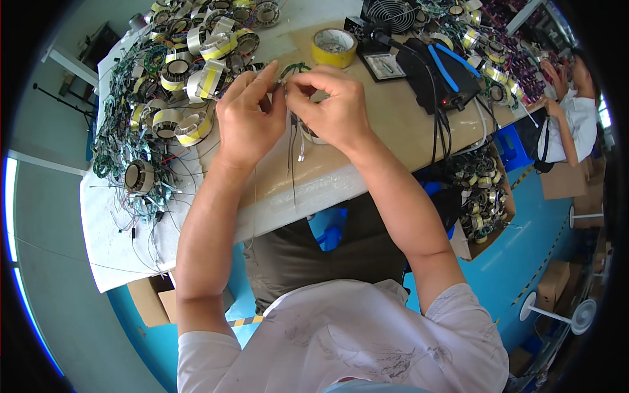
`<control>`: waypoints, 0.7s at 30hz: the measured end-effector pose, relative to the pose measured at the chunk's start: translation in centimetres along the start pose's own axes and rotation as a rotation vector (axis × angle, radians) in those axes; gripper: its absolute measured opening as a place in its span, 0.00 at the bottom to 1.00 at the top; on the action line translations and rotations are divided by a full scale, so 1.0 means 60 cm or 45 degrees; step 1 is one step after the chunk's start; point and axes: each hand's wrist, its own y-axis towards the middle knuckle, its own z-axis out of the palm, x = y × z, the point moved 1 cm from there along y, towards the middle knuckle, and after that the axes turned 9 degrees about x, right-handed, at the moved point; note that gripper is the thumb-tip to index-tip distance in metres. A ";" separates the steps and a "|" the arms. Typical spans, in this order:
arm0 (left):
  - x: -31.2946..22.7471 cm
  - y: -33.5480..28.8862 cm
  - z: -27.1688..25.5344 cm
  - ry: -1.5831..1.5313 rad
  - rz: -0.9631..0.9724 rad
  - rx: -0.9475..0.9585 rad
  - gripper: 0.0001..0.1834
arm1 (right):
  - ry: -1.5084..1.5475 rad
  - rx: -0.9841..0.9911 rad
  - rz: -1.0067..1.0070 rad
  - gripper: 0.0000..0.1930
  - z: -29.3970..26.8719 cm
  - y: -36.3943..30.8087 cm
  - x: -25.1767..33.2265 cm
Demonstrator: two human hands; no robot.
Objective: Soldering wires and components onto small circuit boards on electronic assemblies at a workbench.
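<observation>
Over the brown tabletop, my left hand (250, 121) and my right hand (333, 108) meet with their fingertips almost touching. Each is closed in a pinch on thin wires (296, 67), dark green where they show above the fingers; the exact spot gripped is hidden. Dark wire ends and a small white plug (301, 157) hang below the hands. Under my right hand, a pale ring-shaped coil (313, 135) shows only in part. Close to my left hand lies a heap of ring-shaped wound coils (208, 80) with yellow and white tape and tangled leads.
A yellow tape roll (334, 48) lies beyond my hands. To its right are a black fan (391, 14), a black box with a cable (452, 98) and blue-handled pliers (445, 69). More coils fill a carton (481, 203) at lower right. Another person (570, 124) sits at far right.
</observation>
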 end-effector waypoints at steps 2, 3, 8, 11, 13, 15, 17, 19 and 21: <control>-0.001 0.001 -0.001 -0.005 -0.013 0.019 0.14 | -0.054 0.005 -0.060 0.04 -0.001 0.001 0.001; -0.001 0.001 -0.001 -0.005 -0.013 0.019 0.14 | -0.054 0.005 -0.060 0.04 -0.001 0.001 0.000; 0.001 -0.001 -0.002 -0.036 0.044 -0.001 0.14 | -0.071 0.021 -0.094 0.05 -0.004 0.001 -0.002; -0.001 -0.001 -0.003 -0.049 0.028 -0.002 0.14 | 0.157 -0.014 0.127 0.07 0.000 -0.002 0.000; 0.001 -0.003 -0.004 -0.053 0.024 0.003 0.14 | 0.125 0.021 0.113 0.08 -0.003 -0.002 0.001; 0.001 -0.004 -0.004 -0.060 0.020 0.007 0.15 | 0.090 0.054 0.101 0.08 -0.003 -0.003 0.001; -0.002 -0.004 -0.002 -0.060 0.034 -0.007 0.15 | 0.087 0.007 0.034 0.08 0.000 -0.002 0.001; -0.003 -0.006 -0.002 -0.050 0.039 -0.001 0.16 | 0.043 0.003 -0.026 0.07 0.001 -0.002 -0.002; -0.002 -0.006 -0.001 -0.040 0.044 0.007 0.16 | 0.001 -0.001 -0.086 0.07 0.002 -0.001 -0.003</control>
